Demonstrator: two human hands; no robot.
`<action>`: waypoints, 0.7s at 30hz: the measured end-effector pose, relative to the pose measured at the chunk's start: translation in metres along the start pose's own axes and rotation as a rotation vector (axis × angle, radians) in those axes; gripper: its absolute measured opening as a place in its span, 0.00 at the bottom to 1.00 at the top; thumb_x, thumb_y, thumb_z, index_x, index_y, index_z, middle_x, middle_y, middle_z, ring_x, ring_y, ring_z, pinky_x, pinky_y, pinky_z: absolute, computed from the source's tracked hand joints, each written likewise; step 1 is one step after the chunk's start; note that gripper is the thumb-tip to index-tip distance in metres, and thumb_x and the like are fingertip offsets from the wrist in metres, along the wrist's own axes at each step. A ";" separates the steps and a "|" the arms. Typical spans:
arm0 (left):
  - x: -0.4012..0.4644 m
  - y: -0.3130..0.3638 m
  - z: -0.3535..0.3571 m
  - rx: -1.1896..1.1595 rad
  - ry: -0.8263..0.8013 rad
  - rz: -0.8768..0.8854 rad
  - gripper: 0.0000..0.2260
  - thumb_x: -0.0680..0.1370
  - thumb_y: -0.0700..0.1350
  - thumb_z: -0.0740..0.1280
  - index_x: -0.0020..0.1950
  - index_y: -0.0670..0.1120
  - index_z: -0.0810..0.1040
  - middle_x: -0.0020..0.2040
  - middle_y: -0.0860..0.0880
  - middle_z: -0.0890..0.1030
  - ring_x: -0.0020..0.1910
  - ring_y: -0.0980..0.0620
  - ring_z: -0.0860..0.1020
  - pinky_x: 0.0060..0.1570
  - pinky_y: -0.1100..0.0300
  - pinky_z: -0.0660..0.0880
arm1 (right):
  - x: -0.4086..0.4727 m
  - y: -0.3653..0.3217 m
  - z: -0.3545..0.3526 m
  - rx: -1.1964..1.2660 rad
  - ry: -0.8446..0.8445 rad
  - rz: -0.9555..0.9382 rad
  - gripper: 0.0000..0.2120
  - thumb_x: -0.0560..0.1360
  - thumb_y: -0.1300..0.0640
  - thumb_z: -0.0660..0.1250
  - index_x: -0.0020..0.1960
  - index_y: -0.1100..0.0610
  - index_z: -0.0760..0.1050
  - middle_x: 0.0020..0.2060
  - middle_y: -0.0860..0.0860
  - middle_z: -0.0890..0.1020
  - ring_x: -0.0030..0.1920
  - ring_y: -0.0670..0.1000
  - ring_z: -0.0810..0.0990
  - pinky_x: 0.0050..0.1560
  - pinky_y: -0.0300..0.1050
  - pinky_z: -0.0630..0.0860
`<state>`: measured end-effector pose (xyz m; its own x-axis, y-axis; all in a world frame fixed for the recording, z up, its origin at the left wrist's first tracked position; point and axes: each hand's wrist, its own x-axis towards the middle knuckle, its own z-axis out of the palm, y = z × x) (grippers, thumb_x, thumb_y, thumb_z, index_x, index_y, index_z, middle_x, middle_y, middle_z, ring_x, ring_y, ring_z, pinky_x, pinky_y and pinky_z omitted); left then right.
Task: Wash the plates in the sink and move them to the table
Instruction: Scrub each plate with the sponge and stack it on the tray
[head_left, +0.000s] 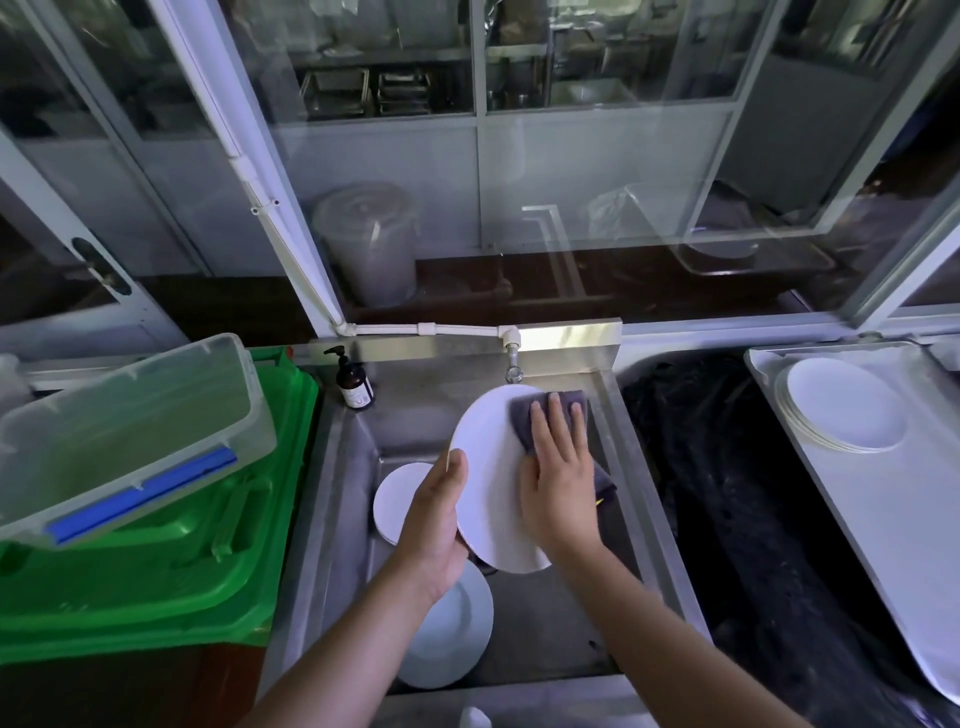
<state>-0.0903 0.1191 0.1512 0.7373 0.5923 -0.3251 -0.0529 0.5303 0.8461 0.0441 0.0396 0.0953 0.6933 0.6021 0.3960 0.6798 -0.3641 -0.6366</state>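
Head view: a steel sink (332, 499) sits below glass partitions, a white tabletop (883, 509) at right carrying stacked white plates (844, 410). Over the basin, the left hand (436, 519) grips a round white plate (493, 478) by its left rim; the right hand (558, 467), fingers flat, presses a grey cloth (524, 415) on it. More white plates (449, 634) lie below.

In the sink (343, 467) lie two plates (395, 499), a bottle (355, 384) at its back left corner, stacked plates (844, 410) on the table (883, 519) right.
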 end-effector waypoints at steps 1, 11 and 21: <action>0.000 0.000 0.004 -0.011 0.010 0.000 0.26 0.80 0.57 0.64 0.72 0.43 0.76 0.66 0.40 0.81 0.67 0.40 0.79 0.66 0.40 0.75 | -0.006 -0.010 0.004 0.021 -0.017 -0.046 0.25 0.82 0.58 0.54 0.80 0.56 0.62 0.81 0.51 0.57 0.82 0.57 0.50 0.77 0.62 0.60; -0.001 0.000 0.000 -0.034 -0.001 0.048 0.22 0.80 0.56 0.62 0.70 0.46 0.78 0.67 0.41 0.81 0.67 0.40 0.79 0.63 0.39 0.76 | -0.005 0.012 0.000 0.022 -0.062 0.002 0.28 0.84 0.59 0.56 0.81 0.53 0.53 0.81 0.45 0.49 0.82 0.53 0.44 0.77 0.63 0.59; 0.001 0.007 -0.007 -0.147 0.042 -0.074 0.23 0.80 0.58 0.60 0.67 0.45 0.80 0.65 0.40 0.82 0.64 0.42 0.81 0.65 0.40 0.74 | -0.025 -0.012 -0.008 0.072 -0.246 -0.486 0.28 0.80 0.61 0.68 0.78 0.56 0.66 0.80 0.52 0.61 0.81 0.60 0.54 0.74 0.64 0.64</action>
<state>-0.0945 0.1279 0.1539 0.7144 0.5712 -0.4043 -0.0996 0.6548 0.7492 0.0202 0.0229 0.0983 0.2216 0.8405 0.4944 0.8835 0.0416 -0.4666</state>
